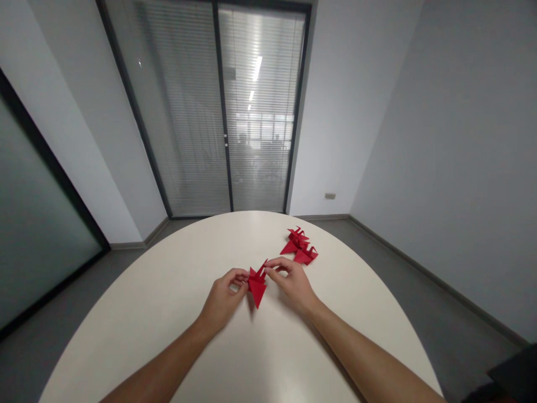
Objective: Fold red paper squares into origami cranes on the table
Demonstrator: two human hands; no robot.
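A small red folded paper figure [257, 284] is held just above the white oval table [168, 302], near its middle. My left hand [224, 299] pinches the figure's left side with closed fingers. My right hand [291, 282] pinches its upper right tip, fingers also closed. Both forearms reach in from the bottom edge. A little beyond my right hand lie a few finished red paper figures [298, 246] in a small cluster on the table.
The table's far rim curves toward a glass double door with closed blinds [226, 112]. Grey floor surrounds the table. A grey wall runs along the right, a dark-framed glass panel [33, 224] along the left. A dark object [516, 375] shows at bottom right.
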